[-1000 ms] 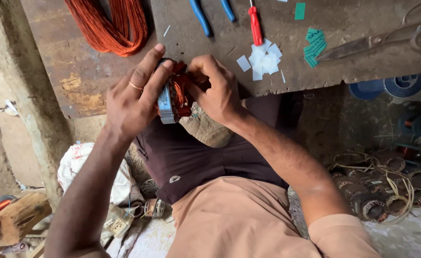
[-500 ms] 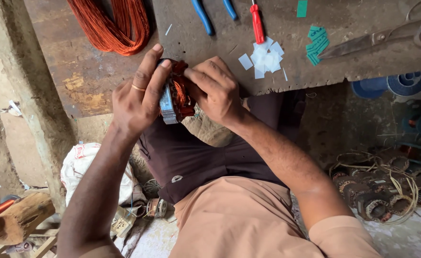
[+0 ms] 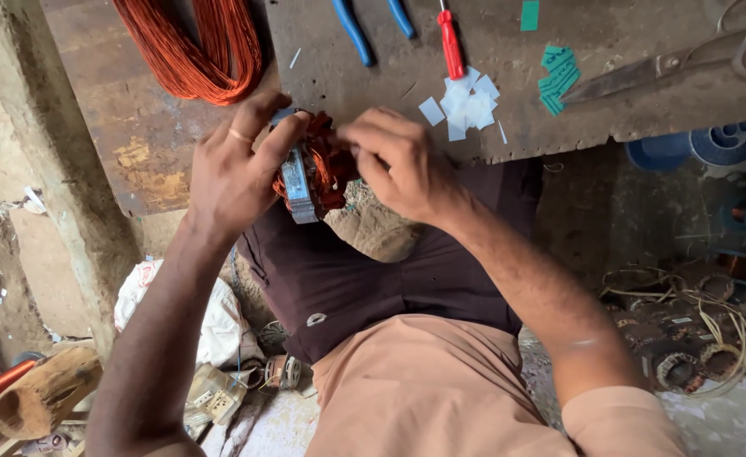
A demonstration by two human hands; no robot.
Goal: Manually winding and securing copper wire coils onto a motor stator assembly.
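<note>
left hand (image 3: 233, 169) gripping a metal motor stator (image 3: 305, 178) with copper windings, held just off the workbench's (image 3: 559, 101) near edge, right hand (image 3: 398, 161) fingers pinched together on the windings, red screwdriver (image 3: 451, 46), white paper slips (image 3: 466, 106) behind, orange wire coil (image 3: 191, 46) at the far left

Soft even daylight, slight motion blur

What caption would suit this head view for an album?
Both hands, left and right, hold a copper-wound stator at a workbench edge.
</note>
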